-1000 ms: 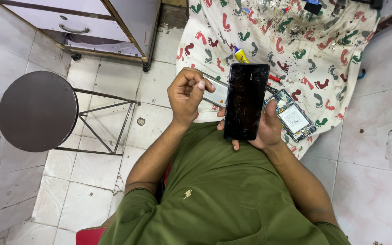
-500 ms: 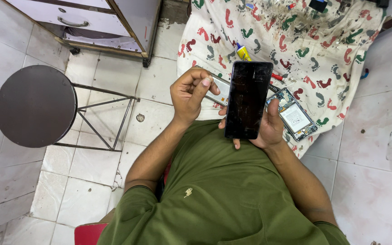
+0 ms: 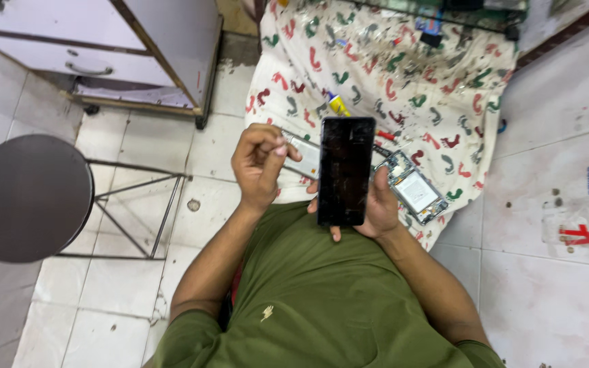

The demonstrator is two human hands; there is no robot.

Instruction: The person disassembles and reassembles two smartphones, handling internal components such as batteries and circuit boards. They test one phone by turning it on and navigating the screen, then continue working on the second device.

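Since the earlier frame the left hand [image 3: 259, 165] has drawn slightly in toward the phone [image 3: 345, 170], and the view has tipped so that more of the cloth [image 3: 403, 82] shows above the hands. Phone and right hand [image 3: 376, 208] keep the same pose.

Right hand: it supports the phone from beneath and behind, palm under the lower end, fingers wrapped on the far edge, one fingertip showing below the bottom edge. The grip is closed on the phone. The phone stands upright in the view, dark glass face toward the camera, scuffed, held above the lap and the cloth's near edge.

Left hand: fingers curled, thumb pressed against the index finger in a pinch, just beside the phone's left edge but apart from it. Whether anything small sits in the pinch cannot be told.

Behind the left hand a pale flat panel [image 3: 303, 158] lies on the cloth, partly hidden. To the right of the phone, an opened phone body [image 3: 414, 191] with its internals exposed lies on the cloth, touching or just beside the right hand. A small yellow tube [image 3: 339, 105] lies further up the cloth, and a red-handled tool [image 3: 386, 135] shows near the phone's top right.

Surroundings: a round dark stool [image 3: 25, 197] on a metal frame stands at left on the tiled floor [image 3: 547, 286]; a cabinet [image 3: 138, 54] with a drawer stands at upper left. The person wears a green shirt [image 3: 322, 307].
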